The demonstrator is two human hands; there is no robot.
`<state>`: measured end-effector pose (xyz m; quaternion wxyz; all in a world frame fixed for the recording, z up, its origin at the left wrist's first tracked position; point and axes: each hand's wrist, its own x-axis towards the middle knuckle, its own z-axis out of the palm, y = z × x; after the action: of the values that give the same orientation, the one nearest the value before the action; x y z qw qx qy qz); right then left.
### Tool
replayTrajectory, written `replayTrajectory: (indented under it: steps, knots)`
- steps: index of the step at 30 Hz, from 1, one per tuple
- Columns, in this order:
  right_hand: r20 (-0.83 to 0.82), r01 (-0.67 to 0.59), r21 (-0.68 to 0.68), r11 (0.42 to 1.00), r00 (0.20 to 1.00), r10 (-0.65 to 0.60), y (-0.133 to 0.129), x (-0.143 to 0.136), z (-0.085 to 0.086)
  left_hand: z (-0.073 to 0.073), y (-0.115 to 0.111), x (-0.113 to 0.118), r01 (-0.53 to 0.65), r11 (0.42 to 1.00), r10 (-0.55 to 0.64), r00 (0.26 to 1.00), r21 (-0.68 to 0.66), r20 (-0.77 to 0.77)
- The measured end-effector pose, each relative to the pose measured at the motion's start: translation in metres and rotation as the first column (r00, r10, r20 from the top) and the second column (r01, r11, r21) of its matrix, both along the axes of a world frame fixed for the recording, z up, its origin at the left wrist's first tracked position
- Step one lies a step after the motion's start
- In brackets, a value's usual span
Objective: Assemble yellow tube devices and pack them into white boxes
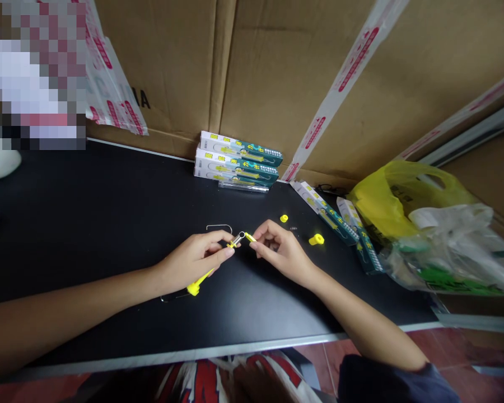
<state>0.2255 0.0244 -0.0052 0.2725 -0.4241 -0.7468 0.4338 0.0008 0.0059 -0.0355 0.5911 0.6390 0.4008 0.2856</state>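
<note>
My left hand [201, 253] is closed around a slim spring scale [236, 242]. Its open metal tube end sticks out past my thumb toward the right, and a yellow end shows below the palm. Pinched in my right hand [282, 252] is a small yellow plastic piece [249, 237], held close beside the tube's mouth; I cannot tell if they touch. A bent wire hook [220, 226] lies just beyond my left fingers. To the right of my right hand are a small yellow cap [284, 218] and a larger yellow plug [316, 239].
Two stacked spring scale boxes [237, 168] stand at the back, with a clear tube [243, 187] before them. Two more boxes [325, 212] lie to the right, near a yellow plastic bag [386, 196] and a clear bag [453, 246]. Cardboard walls [277, 67] border the black table [109, 224].
</note>
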Motion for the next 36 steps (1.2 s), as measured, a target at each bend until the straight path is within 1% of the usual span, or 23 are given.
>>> replayTrajectory:
  steps: [7,13,17,22,28,36]
  knots:
    - [-0.008,0.017,-0.033,0.999,1.000,-0.018,-0.001,-0.001,0.000,0.001,0.001,0.002,0.001,1.000,-0.001,1.000,-0.010,0.024]
    - [-0.032,0.045,-0.056,0.997,0.998,-0.047,-0.002,-0.001,-0.003,0.002,-0.001,0.001,0.002,1.000,-0.002,1.000,-0.010,0.015]
    - [-0.058,0.057,-0.071,0.996,0.996,-0.061,-0.003,-0.003,-0.004,0.003,-0.002,0.001,0.005,1.000,-0.005,1.000,0.009,-0.024]
    - [-0.136,0.055,-0.137,0.989,0.988,-0.074,-0.005,-0.007,-0.001,0.004,-0.004,0.003,0.005,0.998,0.001,0.996,0.069,-0.091]
    - [-0.062,0.032,-0.085,0.996,0.997,-0.038,-0.007,-0.004,-0.002,0.007,-0.007,0.003,-0.016,1.000,0.016,0.999,0.016,-0.039]
    - [-0.125,0.013,-0.173,0.985,0.991,-0.036,-0.012,-0.010,0.001,0.008,-0.008,0.005,-0.005,0.999,0.006,1.000,0.035,-0.014]
